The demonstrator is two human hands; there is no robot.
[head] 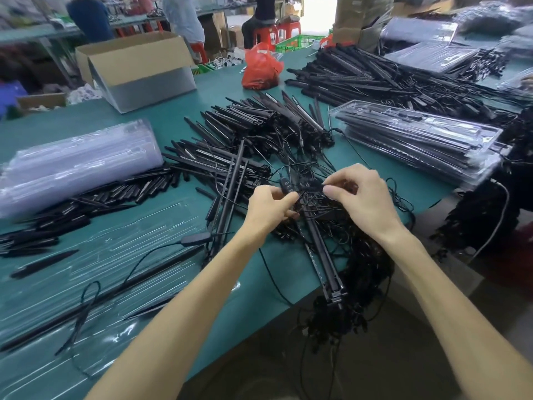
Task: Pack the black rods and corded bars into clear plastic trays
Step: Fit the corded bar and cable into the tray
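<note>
At the lower left we see a clear tray [115,255] flat on the green table [219,90]. In the middle, our left hand [268,206] grips the corded bars [323,255]. Our right hand [360,194] pinches their tangled cords [310,186].

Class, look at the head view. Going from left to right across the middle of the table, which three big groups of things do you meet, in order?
In order: stack of empty clear trays → heap of corded bars → stack of filled trays.
</note>
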